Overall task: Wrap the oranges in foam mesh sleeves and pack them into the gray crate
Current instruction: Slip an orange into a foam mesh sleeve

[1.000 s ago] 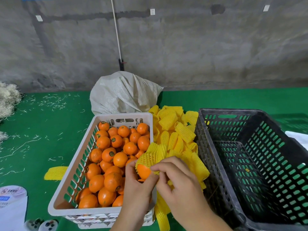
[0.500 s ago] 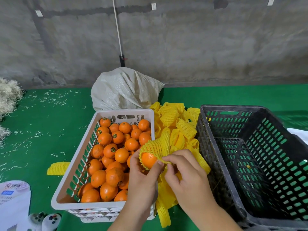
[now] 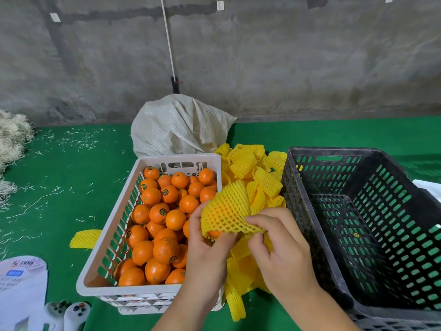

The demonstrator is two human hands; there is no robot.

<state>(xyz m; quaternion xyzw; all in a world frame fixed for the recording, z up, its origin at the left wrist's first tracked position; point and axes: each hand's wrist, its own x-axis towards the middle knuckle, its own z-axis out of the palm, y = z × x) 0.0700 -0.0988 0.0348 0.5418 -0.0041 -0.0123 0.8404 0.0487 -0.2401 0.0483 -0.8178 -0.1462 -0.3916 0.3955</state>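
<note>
Yellow foam mesh sleeve (image 3: 228, 212) covers nearly all of one orange (image 3: 215, 233), which shows only as a small orange patch at the sleeve's lower rim and as a dull glow through the netting. This wrapped fruit sits between the two hands, above the gap between the white crate and the gray crate. The left hand (image 3: 206, 256) cups it from underneath at about 7 o'clock, thumb and fingers curled up around the sleeve's lower edge. The right hand (image 3: 281, 249), at 4 o'clock from the orange, has its fingers bent, the fingertips pinching the sleeve's right-hand edge; the exact contact is hard to make out behind the knuckles.

At 9 o'clock from the hands stands the white crate (image 3: 152, 289), piled with loose oranges (image 3: 164, 218), many bearing a small dark sticker. The left forearm hides its near right corner. At 12 to 1 o'clock lies a heap of spare sleeves (image 3: 253, 168), which runs down between the crates and is partly covered by the hands. At 3 o'clock is the gray crate (image 3: 296, 177), its slotted floor bare of fruit and its right and near edges cut off by the frame.

One flat sleeve (image 3: 84, 238) lies on the green mat (image 3: 59, 177) left of the white crate. A pale woven sack (image 3: 176, 125) sits at 12 o'clock behind the crates, against the concrete wall (image 3: 286, 56). At the lower left, printed paper (image 3: 21, 278) and white controllers (image 3: 71, 314) are cut off; their details are unreadable.
</note>
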